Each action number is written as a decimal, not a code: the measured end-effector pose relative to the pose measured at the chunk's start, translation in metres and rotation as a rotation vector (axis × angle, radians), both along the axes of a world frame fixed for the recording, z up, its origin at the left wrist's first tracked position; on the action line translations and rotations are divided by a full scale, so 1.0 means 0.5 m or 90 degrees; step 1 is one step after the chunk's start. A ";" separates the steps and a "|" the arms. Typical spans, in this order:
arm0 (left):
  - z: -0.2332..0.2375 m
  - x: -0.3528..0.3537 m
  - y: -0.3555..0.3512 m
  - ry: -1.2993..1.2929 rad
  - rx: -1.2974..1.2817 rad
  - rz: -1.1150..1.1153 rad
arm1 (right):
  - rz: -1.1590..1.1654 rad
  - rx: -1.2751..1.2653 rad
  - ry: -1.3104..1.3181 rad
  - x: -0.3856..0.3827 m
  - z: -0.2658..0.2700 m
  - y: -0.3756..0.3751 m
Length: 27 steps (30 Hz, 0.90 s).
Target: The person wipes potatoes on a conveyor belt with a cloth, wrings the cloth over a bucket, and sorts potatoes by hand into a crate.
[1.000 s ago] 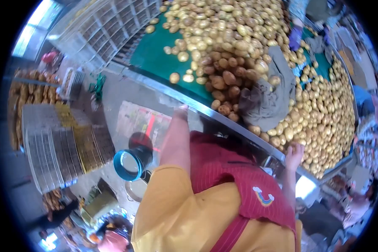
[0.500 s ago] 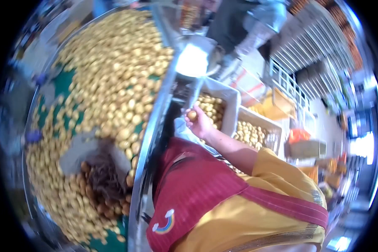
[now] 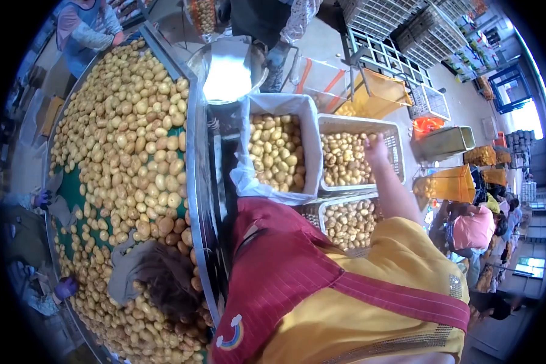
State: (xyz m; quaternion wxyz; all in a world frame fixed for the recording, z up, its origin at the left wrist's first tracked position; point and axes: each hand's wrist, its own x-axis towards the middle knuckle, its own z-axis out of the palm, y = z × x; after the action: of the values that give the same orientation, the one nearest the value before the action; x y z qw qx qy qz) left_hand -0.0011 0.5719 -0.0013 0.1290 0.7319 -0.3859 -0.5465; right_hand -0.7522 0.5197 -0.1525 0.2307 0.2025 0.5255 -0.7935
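Note:
My right hand (image 3: 376,147) is stretched over the right edge of a white plastic crate (image 3: 397,136) of potatoes (image 3: 344,159). Its fingers are small and blurred, and I cannot make out whether a potato is between them. Nearer my body sits a crate lined with white plastic (image 3: 312,142), with potatoes (image 3: 276,151) inside. Below these, another crate of potatoes (image 3: 349,223) lies partly under my forearm. My left hand does not show.
To the left, a metal-edged sorting table (image 3: 201,230) with a green surface carries heaped potatoes and a grey and dark brown cloth (image 3: 158,273). Purple-gloved hands (image 3: 65,287) of a co-worker are at its far side. A metal basin (image 3: 258,70) and yellow mesh bags (image 3: 379,97) stand beyond.
My right hand, which held a potato beside the lined crate, has moved right over the neighbouring crate. The view has shifted, so more crates and people show.

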 end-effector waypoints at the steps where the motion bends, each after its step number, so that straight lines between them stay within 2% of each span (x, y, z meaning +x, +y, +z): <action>1: 0.016 0.009 -0.004 -0.006 -0.009 -0.009 | 0.009 -0.039 -0.010 -0.047 -0.043 0.035; 2: 0.031 0.019 -0.006 -0.007 -0.027 -0.011 | 0.017 -0.078 -0.021 -0.098 -0.094 0.072; 4: 0.059 0.011 -0.034 0.022 -0.103 0.049 | 0.109 0.057 -0.025 -0.126 -0.101 0.127; 5: 0.063 -0.008 -0.060 0.077 -0.198 0.149 | 0.183 0.153 -0.012 -0.132 -0.098 0.142; 6: 0.056 0.005 -0.080 0.031 -0.204 0.161 | 0.256 0.230 0.006 -0.130 -0.098 0.140; 7: 0.013 0.034 -0.089 -0.113 -0.417 0.050 | 0.319 0.289 0.042 -0.118 -0.101 0.110; 8: -0.016 0.065 -0.094 -0.030 -0.432 0.118 | 0.375 0.331 0.107 -0.081 -0.107 0.075; 9: -0.045 0.111 -0.107 -0.263 -0.518 -0.027 | 0.434 0.364 0.175 -0.034 -0.108 0.028; 10: 0.024 0.084 -0.138 -0.451 -0.527 -0.113 | 0.500 0.360 0.248 0.020 -0.105 -0.016; 12: 0.008 0.120 -0.157 -0.505 -0.516 -0.119 | 0.613 0.279 0.344 0.230 -0.009 -0.125; 14: -0.005 0.148 -0.175 -0.564 -0.494 -0.130 | 0.789 0.279 0.623 0.377 0.040 -0.228; 16: -0.029 0.203 -0.204 -0.558 -0.436 -0.119 | 0.851 0.073 0.827 0.544 0.100 -0.313; 18: -0.025 0.230 -0.210 -0.541 -0.424 -0.143 | 1.006 0.014 0.847 0.720 0.211 -0.368; 20: 0.008 0.202 -0.210 -0.507 -0.445 -0.194 | 1.154 -0.124 0.841 0.863 0.266 -0.404; 21: 0.021 0.177 -0.195 -0.454 -0.426 -0.210 | 1.227 -0.183 0.869 0.924 0.269 -0.417; 22: 0.033 0.143 -0.175 -0.453 -0.362 -0.257 | 1.299 -0.247 0.892 0.981 0.267 -0.428; 24: 0.033 0.112 -0.137 -0.490 -0.334 -0.394 | 1.371 -0.404 0.965 1.089 0.253 -0.438; 26: -0.015 0.120 -0.105 -0.430 -0.392 -0.254 | 1.429 -0.375 1.046 1.172 0.224 -0.436; 27: -0.018 0.122 -0.104 -0.400 -0.423 -0.191 | 1.457 -0.243 1.101 1.205 0.221 -0.438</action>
State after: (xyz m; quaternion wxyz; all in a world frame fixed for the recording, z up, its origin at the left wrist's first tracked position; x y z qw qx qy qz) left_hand 0.0598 0.5200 -0.0104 0.1527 0.7174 -0.6610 -0.1586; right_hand -0.1496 0.3006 -0.0422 0.3662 -0.8882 0.2566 -0.1058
